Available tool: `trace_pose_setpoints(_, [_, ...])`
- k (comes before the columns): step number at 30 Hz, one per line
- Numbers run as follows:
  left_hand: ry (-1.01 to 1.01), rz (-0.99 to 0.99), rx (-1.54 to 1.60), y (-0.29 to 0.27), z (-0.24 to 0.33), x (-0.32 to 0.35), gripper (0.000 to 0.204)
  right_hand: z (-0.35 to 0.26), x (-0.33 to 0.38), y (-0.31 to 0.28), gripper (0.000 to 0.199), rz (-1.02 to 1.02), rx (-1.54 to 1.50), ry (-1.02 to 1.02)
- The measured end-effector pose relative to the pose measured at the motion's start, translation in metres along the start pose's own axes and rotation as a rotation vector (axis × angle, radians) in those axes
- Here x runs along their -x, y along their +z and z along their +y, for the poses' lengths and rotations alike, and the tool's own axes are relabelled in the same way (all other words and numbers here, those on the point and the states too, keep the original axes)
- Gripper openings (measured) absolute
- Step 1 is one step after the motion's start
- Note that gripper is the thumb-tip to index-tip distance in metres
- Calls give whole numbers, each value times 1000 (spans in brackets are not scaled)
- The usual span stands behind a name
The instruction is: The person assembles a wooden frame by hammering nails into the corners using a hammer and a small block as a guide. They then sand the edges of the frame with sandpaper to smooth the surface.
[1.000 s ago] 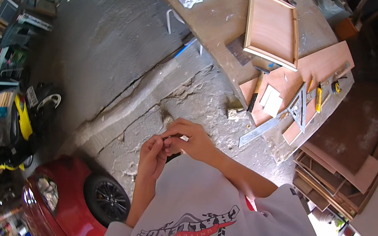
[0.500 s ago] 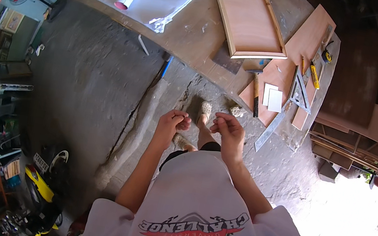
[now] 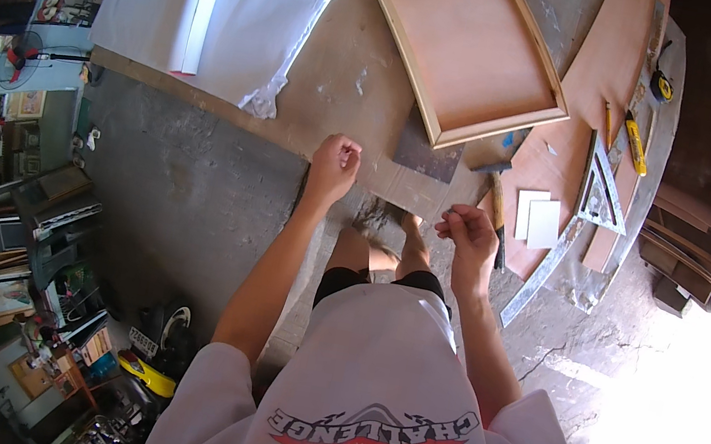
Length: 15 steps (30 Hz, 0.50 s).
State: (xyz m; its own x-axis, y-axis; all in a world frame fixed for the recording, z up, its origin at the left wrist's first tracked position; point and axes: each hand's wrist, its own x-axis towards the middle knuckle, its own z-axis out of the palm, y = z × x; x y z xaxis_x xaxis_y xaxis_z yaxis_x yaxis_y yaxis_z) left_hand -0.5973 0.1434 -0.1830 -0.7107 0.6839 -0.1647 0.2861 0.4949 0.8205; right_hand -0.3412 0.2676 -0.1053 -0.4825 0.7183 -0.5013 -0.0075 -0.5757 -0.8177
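Note:
My left hand (image 3: 334, 171) is raised at the table's near edge, its fingers curled in; anything inside them is hidden. To its right, my right hand (image 3: 472, 247) is closed in a pinch, with a tiny dark spot at the fingertips that I cannot make out. Just beside the right hand lies a hammer (image 3: 498, 209) with a wooden handle. Beyond the hands, a wooden frame (image 3: 448, 131) with a thin panel in it lies on the table, overlapping a dark square plate (image 3: 427, 154). Two white cards (image 3: 543, 225) rest on a plywood sheet (image 3: 577, 99) right of the hammer.
The worktable (image 3: 343, 77) also carries a white sheet (image 3: 260, 6) with a white roll (image 3: 196, 23), a triangular square (image 3: 603, 194), a metal ruler (image 3: 541, 274), a yellow cutter (image 3: 636, 143), a pencil (image 3: 609, 124) and a tape measure (image 3: 661, 84). A yellow motorcycle (image 3: 146, 373) stands at lower left.
I have come closer to the table, which looks larger and nearer. My left hand has moved forward to the table's edge; my right hand has shifted rightward beside the hammer. Both stay closed.

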Motion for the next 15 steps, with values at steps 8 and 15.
trace_pose_setpoints(8, [269,-41,-261,-3,-5,-100,16,-2,-22,-1,11,123,34,14])
trace_pose_setpoints(15, [549,-170,-417,-37,-1,-198,17,4,-20,23,10,358,10,-70])
